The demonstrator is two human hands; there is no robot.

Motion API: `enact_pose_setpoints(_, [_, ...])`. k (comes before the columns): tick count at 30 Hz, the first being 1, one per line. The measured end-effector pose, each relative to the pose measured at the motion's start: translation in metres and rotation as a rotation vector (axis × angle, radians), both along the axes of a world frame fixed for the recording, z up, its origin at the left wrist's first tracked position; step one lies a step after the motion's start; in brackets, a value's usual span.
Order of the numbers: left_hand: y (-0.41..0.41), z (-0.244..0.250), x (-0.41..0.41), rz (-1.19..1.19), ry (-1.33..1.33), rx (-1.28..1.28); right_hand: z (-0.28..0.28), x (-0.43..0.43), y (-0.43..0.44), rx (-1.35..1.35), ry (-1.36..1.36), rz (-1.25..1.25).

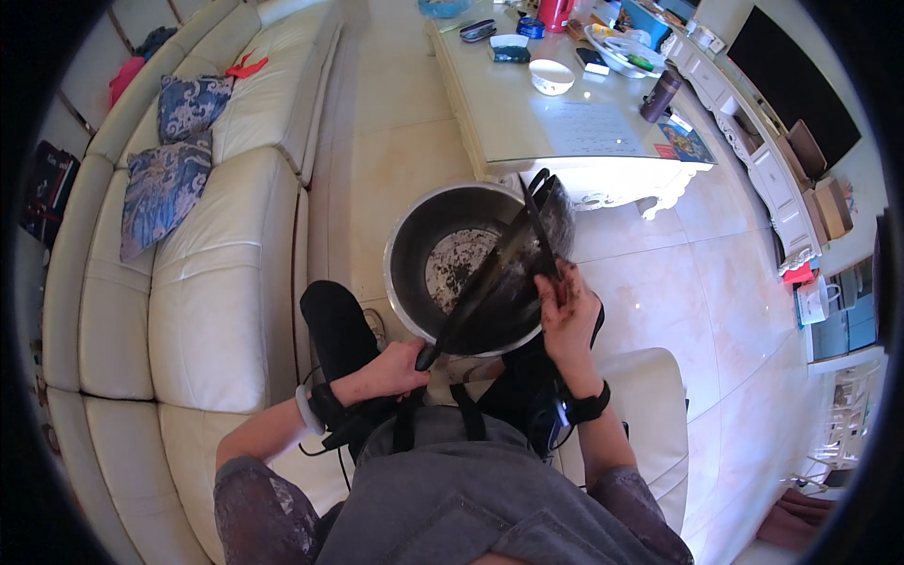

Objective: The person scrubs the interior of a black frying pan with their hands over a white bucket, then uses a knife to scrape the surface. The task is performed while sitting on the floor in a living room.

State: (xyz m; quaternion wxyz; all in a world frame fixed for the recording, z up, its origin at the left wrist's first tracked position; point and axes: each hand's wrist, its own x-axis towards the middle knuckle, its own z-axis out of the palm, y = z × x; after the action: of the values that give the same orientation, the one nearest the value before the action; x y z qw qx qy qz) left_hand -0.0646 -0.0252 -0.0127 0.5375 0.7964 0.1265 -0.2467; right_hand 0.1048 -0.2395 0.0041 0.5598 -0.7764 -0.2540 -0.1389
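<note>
My left hand (385, 371) grips the black handle of a dark, soot-stained wok (498, 293). The wok is tipped on its side above a round metal basin (397, 240), hiding the right part of it. Black flakes (452, 272) lie on the basin's bottom. My right hand (571, 321), its fingers smudged dark, holds a long, thin dark blade-like tool (538, 222) along the wok. Its tip points away from me; I cannot tell its exact kind or whether it touches the wok.
A glass-topped coffee table (508, 131) stands beyond the basin, bearing a white bowl (551, 77) and a dark flask (660, 95). A cream leather sofa (212, 304) runs along the left. A cream padded seat (643, 417) is at my right. Tiled floor (650, 282) extends rightward.
</note>
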Motion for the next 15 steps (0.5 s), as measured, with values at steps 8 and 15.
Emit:
enact_pose_setpoints(8, [0.000, -0.014, -0.004, -0.095, -0.080, 0.121, -0.004, 0.096, -0.007, 0.012, -0.125, -0.033])
enact_pose_setpoints(15, [0.002, -0.014, -0.003, -0.116, 0.054, 0.095, -0.027, 0.093, -0.031, 0.208, 0.131, 0.053])
